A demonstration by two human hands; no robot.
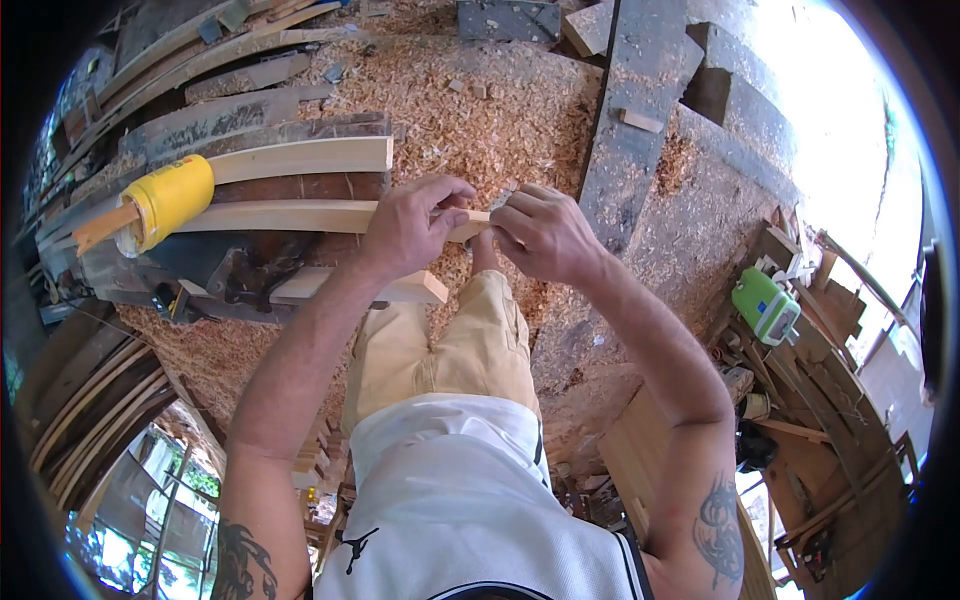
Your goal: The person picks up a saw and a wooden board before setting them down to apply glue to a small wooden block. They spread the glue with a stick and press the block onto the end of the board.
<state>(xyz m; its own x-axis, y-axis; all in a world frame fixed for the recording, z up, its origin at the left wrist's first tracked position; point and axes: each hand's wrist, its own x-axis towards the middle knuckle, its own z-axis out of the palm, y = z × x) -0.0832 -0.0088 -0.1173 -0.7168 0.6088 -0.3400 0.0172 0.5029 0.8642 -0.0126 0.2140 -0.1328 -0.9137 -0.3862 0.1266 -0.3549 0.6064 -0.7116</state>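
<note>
A long, pale wooden strip [290,216] runs from the left and passes under my left hand [412,228], whose fingers are curled around it near its end. At that end, my right hand [545,235] is closed in a pinch, thumb and fingers pressed together. A small greyish bit shows by its fingertips, too small to name. Both hands are close together above my legs. Behind the strip lies a second pale board [300,160]. Nearer to me, a shorter board [410,288] sticks out beneath my left forearm.
A yellow container [175,200] with a wooden piece in its mouth lies on the boards at left. Wood shavings [470,120] cover the ground. A dark plank [635,120] stretches away at right. A green-and-white box [765,305] sits among scrap wood.
</note>
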